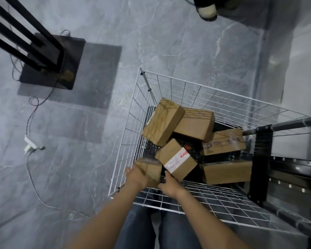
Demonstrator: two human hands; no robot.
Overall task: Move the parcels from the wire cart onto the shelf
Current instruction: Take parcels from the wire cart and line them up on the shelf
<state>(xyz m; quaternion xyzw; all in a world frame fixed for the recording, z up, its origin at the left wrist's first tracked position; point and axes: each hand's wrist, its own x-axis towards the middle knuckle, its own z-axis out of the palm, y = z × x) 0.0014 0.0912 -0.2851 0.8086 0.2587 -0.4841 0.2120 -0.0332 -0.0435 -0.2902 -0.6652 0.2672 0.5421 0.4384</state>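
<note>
Parcels (194, 124) piled loose in cart (171, 81). We clamp nearest box (148, 168), cart's 7 o'clock corner: left hand (136, 177), right hand (169, 185) pressing opposite sides for lift over wire wall. Shelf (293, 169) at 3 o'clock.

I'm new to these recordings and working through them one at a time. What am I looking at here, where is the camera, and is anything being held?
There is no machine here: a person works with bare hands. The single picture comes from a camera on the person's head, looking steeply down, so you see both forearms and their jeans at the bottom. In front of them stands a white wire cart on a grey marble-look floor. Inside lie several brown cardboard parcels piled loosely. The left hand and right hand are on either side of the nearest small parcel, in the cart's near left corner, apparently gripping it. Beside it lies a tilted parcel with a white label. A dark rack shows at the right.
</note>
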